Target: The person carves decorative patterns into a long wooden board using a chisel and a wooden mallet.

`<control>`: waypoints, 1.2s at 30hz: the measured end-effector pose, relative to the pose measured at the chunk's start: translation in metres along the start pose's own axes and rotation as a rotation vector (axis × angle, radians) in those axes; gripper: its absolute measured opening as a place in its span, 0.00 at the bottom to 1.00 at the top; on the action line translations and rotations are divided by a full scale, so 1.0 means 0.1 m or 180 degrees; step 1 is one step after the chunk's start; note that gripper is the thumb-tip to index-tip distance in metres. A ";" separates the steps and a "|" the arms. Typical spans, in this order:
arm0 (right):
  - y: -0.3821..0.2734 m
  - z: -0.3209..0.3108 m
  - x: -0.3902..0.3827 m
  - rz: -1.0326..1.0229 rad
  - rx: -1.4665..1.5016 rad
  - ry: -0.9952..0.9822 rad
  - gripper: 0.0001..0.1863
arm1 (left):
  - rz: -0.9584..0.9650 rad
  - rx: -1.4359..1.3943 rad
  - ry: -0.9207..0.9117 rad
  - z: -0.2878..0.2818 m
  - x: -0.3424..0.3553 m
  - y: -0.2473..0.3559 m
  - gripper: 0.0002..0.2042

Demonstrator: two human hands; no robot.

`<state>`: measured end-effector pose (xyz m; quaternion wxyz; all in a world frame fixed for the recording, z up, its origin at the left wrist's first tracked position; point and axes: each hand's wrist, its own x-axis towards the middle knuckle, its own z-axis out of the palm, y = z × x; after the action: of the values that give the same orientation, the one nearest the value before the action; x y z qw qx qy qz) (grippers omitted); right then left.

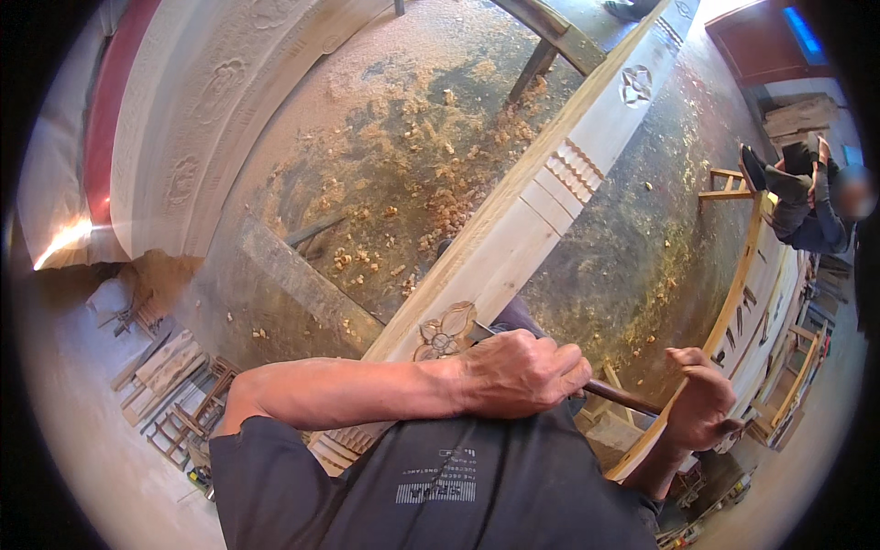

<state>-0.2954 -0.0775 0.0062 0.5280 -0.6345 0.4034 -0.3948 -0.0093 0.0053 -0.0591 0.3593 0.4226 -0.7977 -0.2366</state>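
Observation:
My left hand (522, 374) is closed round a chisel (619, 399) with a long dark wooden handle, whose blade end rests by a carved flower (443, 332) on a long pale timber beam (522, 238). My left forearm lies across the beam. My right hand (698, 399) is at the far end of the handle, its fingers loosely bent and apart from the thumb, with nothing visible in it; whether it touches the handle I cannot tell. Farther along the beam are notched grooves (573, 172) and another carved flower (636, 84).
Another person (816, 206) sits at the right beside a bench (733, 339) with several tools. Carved panels (192, 137) stand at upper left. Wooden trestles (536, 37) stand on the floor (385, 165) among shavings. Timber offcuts (170, 367) are piled at lower left.

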 end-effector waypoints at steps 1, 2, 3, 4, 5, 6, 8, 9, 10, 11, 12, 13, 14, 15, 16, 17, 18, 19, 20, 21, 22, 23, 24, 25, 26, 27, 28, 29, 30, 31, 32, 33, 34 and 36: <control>0.01 0.02 0.01 -0.0005 0.0028 0.0083 0.58 | -0.0048 0.0032 -0.0009 -0.01 -0.02 -0.01 0.08; 0.02 0.05 0.01 -0.0022 0.0054 0.0188 0.59 | -0.0044 0.0046 -0.0041 -0.01 -0.02 -0.01 0.08; 0.03 0.19 0.04 0.0019 0.0052 -0.0069 0.59 | -0.0031 0.0089 -0.0069 -0.01 -0.01 -0.03 0.07; 0.05 0.26 0.08 0.0061 0.0047 -0.0324 0.58 | -0.0023 0.0125 -0.0071 -0.02 0.02 -0.04 0.07; 0.02 0.26 0.15 0.0062 -0.0242 -0.0422 0.58 | -0.0062 0.0147 -0.0059 -0.02 0.02 -0.03 0.07; 0.05 0.25 0.21 0.0077 -0.0193 -0.0494 0.59 | -0.0098 0.0167 -0.0046 -0.02 0.02 -0.03 0.07; 0.02 0.16 0.18 0.0151 -0.0349 -0.0518 0.59 | -0.0083 0.0166 0.0003 -0.05 0.02 -0.02 0.07; 0.01 0.16 0.19 0.0147 -0.0512 -0.0475 0.55 | -0.0088 0.0163 0.0043 -0.05 0.01 -0.02 0.08; -0.01 0.19 0.19 0.0142 -0.0676 -0.0430 0.50 | -0.0063 0.0183 0.0104 -0.04 0.00 -0.02 0.09; -0.02 0.22 0.21 0.0115 -0.0828 -0.0382 0.46 | -0.0031 0.0226 0.0165 -0.04 0.00 -0.03 0.10; -0.07 0.27 0.22 0.0028 -0.1118 -0.0613 0.40 | 0.0002 0.0269 0.0224 -0.04 0.00 -0.04 0.12; -0.17 0.32 0.24 -0.0050 -0.1424 -0.0842 0.34 | 0.0105 0.0462 0.0261 -0.07 0.01 -0.03 0.13; -0.23 0.35 0.26 -0.0129 -0.1728 -0.1071 0.30 | 0.0206 0.0656 0.0297 -0.12 0.01 0.00 0.14; -0.27 0.32 0.23 -0.0193 -0.2021 -0.1248 0.26 | 0.0317 0.0829 0.0348 -0.14 0.00 0.02 0.15; -0.35 0.32 0.25 -0.0401 -0.2185 -0.1443 0.25 | 0.0382 0.0780 0.0403 -0.13 0.00 0.03 0.16; -0.38 0.28 0.21 -0.0353 -0.2149 -0.1598 0.25 | 0.0456 0.0741 0.0446 -0.13 -0.01 0.03 0.16; -0.42 0.24 0.18 -0.0303 -0.2112 -0.1753 0.25 | 0.0528 0.0702 0.0488 -0.12 -0.01 0.03 0.16; -0.45 0.27 0.16 -0.0306 -0.2141 -0.1665 0.23 | 0.0553 0.0642 0.0485 -0.10 0.00 0.03 0.17; -0.49 0.35 0.15 -0.0312 -0.2220 -0.1673 0.23 | 0.0564 0.0570 0.0474 -0.09 -0.02 0.04 0.18; -0.54 0.43 0.18 -0.0329 -0.2287 -0.1700 0.22 | 0.0556 0.0512 0.0467 -0.06 -0.03 0.03 0.18; -0.57 0.46 0.20 -0.0348 -0.2351 -0.1734 0.22 | 0.0542 0.0458 0.0463 -0.04 -0.03 0.02 0.19; -0.56 0.42 0.23 -0.0325 -0.2288 -0.1798 0.21 | 0.0573 0.0476 0.0424 -0.04 -0.02 0.01 0.19; -0.53 0.36 0.25 -0.0266 -0.2184 -0.1817 0.22 | 0.0597 0.0497 0.0387 -0.03 -0.01 0.00 0.20; -0.47 0.31 0.25 -0.0209 -0.2078 -0.1843 0.22 | 0.0616 0.0521 0.0353 -0.03 0.00 -0.02 0.21; -0.39 0.25 0.24 -0.0139 -0.1943 -0.1867 0.23 | 0.0568 0.0582 0.0314 -0.02 0.00 -0.02 0.22; -0.31 0.24 0.28 -0.0119 -0.1803 -0.1812 0.25 | 0.0518 0.0640 0.0275 -0.02 0.01 -0.02 0.23; -0.28 0.23 0.37 -0.0038 -0.1753 -0.1916 0.26 | 0.0469 0.0696 0.0235 -0.01 0.01 -0.01 0.24; -0.27 0.24 0.43 -0.0115 -0.1789 -0.1990 0.26 | 0.0409 0.0725 0.0147 -0.04 0.01 -0.01 0.24; -0.25 0.24 0.46 -0.0191 -0.1826 -0.2059 0.25 | 0.0310 0.0740 0.0158 -0.03 0.02 0.00 0.24; -0.22 0.24 0.48 -0.0201 -0.1770 -0.2072 0.25 | 0.0215 0.0754 0.0169 -0.02 0.03 0.01 0.24; -0.21 0.22 0.51 -0.0200 -0.1761 -0.2086 0.25 | 0.0137 0.0741 0.0214 0.01 0.06 0.01 0.24; -0.19 0.21 0.53 -0.0199 -0.1751 -0.2096 0.25 | 0.0110 0.0737 0.0238 0.01 0.10 0.01 0.24; -0.18 0.19 0.56 -0.0218 -0.1714 -0.2089 0.25 | 0.0085 0.0733 0.0261 0.01 0.14 0.02 0.24; -0.15 0.16 0.59 -0.0209 -0.1658 -0.2062 0.25 | 0.0060 0.0681 0.0288 0.02 0.17 0.01 0.24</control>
<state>-0.2575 -0.1250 0.0236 0.4366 -0.8508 0.2824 -0.0761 -0.0178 -0.0081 -0.0536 0.3500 0.4613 -0.8053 -0.1275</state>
